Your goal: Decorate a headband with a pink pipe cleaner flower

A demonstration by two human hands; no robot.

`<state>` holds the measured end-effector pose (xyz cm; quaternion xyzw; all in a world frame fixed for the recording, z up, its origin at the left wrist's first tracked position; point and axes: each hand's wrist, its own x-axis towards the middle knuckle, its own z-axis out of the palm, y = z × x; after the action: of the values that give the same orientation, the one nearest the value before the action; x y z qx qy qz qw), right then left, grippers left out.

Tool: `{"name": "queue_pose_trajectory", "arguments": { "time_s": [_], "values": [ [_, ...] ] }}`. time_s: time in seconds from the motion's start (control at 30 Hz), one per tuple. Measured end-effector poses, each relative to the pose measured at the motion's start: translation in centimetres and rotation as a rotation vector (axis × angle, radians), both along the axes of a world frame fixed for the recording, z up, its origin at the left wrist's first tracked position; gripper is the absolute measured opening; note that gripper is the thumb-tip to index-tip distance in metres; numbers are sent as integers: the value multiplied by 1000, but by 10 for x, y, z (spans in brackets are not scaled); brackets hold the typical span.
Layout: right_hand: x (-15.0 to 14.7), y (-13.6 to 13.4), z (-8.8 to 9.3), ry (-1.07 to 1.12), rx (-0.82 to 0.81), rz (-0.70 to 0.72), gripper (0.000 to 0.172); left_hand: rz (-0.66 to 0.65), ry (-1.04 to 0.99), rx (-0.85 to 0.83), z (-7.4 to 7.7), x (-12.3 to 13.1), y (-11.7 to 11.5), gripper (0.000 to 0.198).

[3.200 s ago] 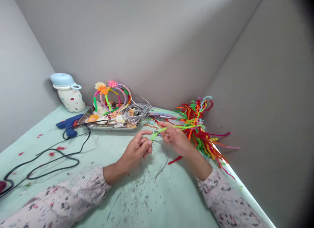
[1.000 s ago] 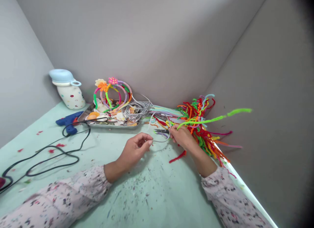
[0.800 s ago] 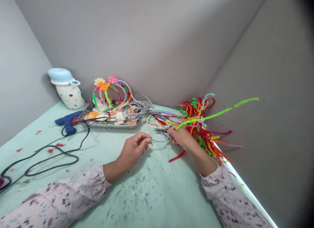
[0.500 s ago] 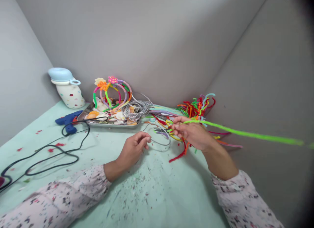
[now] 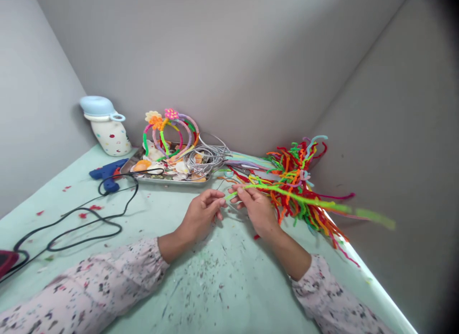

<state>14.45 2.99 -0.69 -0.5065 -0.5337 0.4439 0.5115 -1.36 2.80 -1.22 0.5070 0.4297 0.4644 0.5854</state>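
Note:
A long bright green fuzzy stem (image 5: 304, 198) runs from between my fingertips out to the right, its far end blurred. My right hand (image 5: 255, 207) pinches it near its left end. My left hand (image 5: 205, 211) is closed at the stem's tip, thumb against fingers, and also holds a thin grey wire ring (image 5: 236, 212). The ring is mostly hidden between the two hands. Just behind and to the right of my right hand lies a thick bundle of coloured fuzzy stems (image 5: 292, 161).
Behind my left hand is a metal tray (image 5: 172, 182) with shells, coiled grey wire (image 5: 206, 159) and flowered rings (image 5: 181, 133). Further left are a blue glue gun (image 5: 109, 173), its looping black cord (image 5: 86, 243) and a white bottle (image 5: 111, 137). Grey walls stand behind.
My right hand has moved left and down beside my left hand, bringing the green stem's end to the wire ring. More of the stem bundle shows, and the view has shifted slightly.

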Motion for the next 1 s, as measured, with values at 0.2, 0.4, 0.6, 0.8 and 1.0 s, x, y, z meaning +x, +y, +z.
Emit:
{"name": "queue_pose_trajectory", "arguments": {
  "time_s": [0.2, 0.4, 0.6, 0.8, 1.0],
  "values": [
    [-1, -2, -10, -35, 15, -99, 39, -8, 14, -17, 1, 0, 0, 26],
    [-3, -3, -15, -40, 84, -60, 37, -34, 40, -5, 0, 1, 1, 23],
    [-2, -6, -11, -102, 121, -48, 30, -45, 71, 9, -3, -1, 1, 24],
    [-3, -6, -14, -58, 126, -31, 28, -70, 105, 30, -5, -3, 1, 29],
    [-3, -9, -17, -192, 162, 62, 27, -81, 88, 24, -4, -4, 0, 29]
  ]
}}
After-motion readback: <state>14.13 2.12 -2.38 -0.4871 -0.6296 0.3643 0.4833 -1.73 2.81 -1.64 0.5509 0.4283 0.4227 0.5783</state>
